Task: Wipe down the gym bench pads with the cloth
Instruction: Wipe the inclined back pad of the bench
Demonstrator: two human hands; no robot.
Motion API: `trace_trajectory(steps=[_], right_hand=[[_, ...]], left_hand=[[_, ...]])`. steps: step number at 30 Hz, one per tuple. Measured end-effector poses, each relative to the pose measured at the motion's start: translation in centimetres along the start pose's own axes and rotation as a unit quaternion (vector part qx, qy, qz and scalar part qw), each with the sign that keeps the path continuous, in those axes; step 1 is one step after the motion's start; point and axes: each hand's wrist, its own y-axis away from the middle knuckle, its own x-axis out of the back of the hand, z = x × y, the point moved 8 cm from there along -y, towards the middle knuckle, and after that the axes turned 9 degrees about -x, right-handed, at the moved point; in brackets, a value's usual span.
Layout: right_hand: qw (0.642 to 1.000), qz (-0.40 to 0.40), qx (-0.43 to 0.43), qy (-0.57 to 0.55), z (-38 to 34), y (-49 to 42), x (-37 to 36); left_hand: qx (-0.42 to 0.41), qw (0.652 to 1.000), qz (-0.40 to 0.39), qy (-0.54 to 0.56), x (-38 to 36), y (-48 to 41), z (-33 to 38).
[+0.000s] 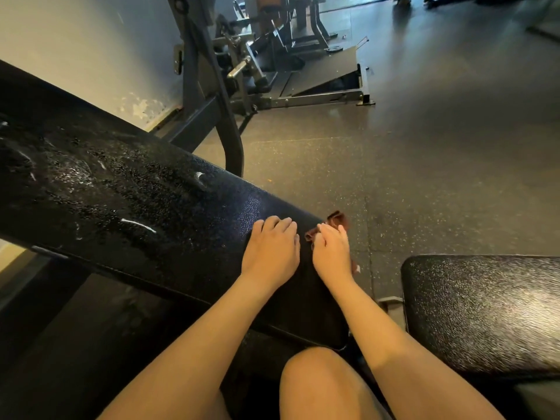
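Observation:
A long black bench pad runs from the left edge down to the middle, its surface speckled with wet droplets and a few white streaks. My left hand rests flat on the pad's near right end, fingers together, holding nothing. Right beside it my right hand is closed on a dark red-brown cloth at the pad's right edge; part of the cloth sticks out past my fingers. A second black pad sits at the lower right, also speckled.
A dark steel frame upright rises behind the long pad. More gym machines stand on the speckled rubber floor beyond. A pale wall is at the upper left. My bare knee shows at the bottom.

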Motion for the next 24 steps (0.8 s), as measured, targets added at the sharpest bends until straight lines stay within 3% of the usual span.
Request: trace_trajectory(steps=[4,6,11,17,21,24], right_hand=[[0.992,-0.085,0.09,-0.016,-2.2,-0.5,-1.4],[0.995,-0.066,0.076,0.011,-0.7,-1.0,-0.8],[0.998,0.023,-0.053,-0.005,4.7,0.1,0.8],[0.995,0.001,0.103,-0.017,-0.7,3.6,-1.0],[0.999,0.007,0.041,-0.012,0.3,4.9,-1.0],[0.998,-0.012,0.047,-0.026,-2.0,7.3,-1.5]], left_hand=[[-0.002,1.0,0.009,-0.001,0.0,-0.4,0.4],[-0.011,1.0,0.005,-0.002,-0.3,-0.3,0.8],[-0.028,1.0,0.007,-0.003,-0.6,0.1,1.4],[-0.041,0.997,0.031,0.056,-0.1,1.3,1.4],[-0.046,0.992,0.073,0.097,1.1,4.8,1.3],[-0.027,0.988,0.116,0.103,2.7,7.9,-0.2]])
